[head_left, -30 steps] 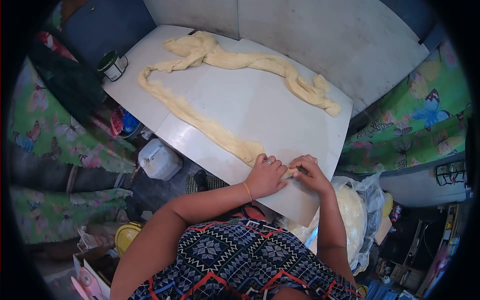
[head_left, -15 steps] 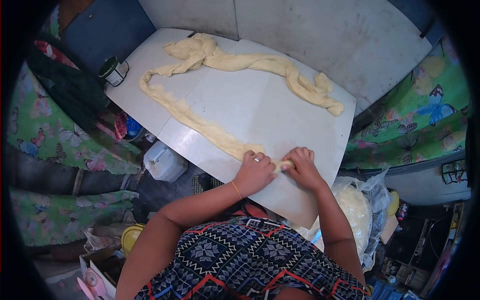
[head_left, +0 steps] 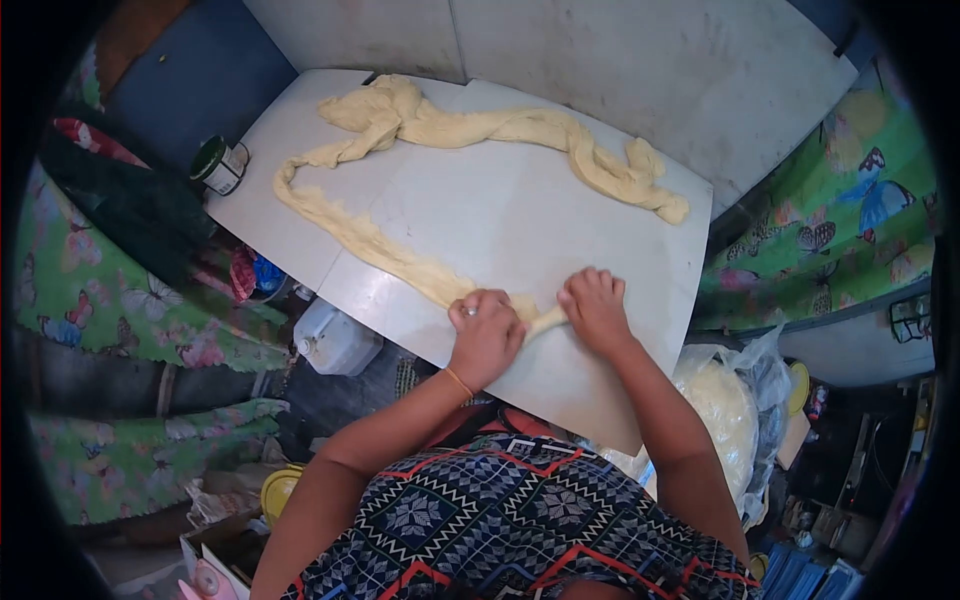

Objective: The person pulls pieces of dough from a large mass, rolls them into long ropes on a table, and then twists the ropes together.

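At far left, a green butterfly-print curtain is hanging beside the work surface. Next, a small dark-green tub with a white label is standing at the far left corner of a pale tabletop, and a whitish plastic jug is sitting below the near edge.

Moving right, 1 long length of pale yellow dough is lying on the tabletop. It is running from a thick, folded heap at the far left down towards the person, with a ragged edge along its inner side; from the same heap, a twisted part is stretching to the far right.

At the near end, the left hand, wearing a ring, is closing narrowly over the dough, palm down, with its fingers curling. Just right of it, a thin, smooth neck of dough is bridging the gap between the 2 hands. The right hand is holding the neck's outer end in a narrow grip under bent fingers; its thumb's exact placing is hard to tell.

For good handling, both hands are best pressing evenly and easing apart slowly, keeping the neck low against the tabletop; a hard pull is risking a thin spot or a tear.

At far right, clear plastic wrapping is covering something pale beneath the edge, below another butterfly-print curtain.
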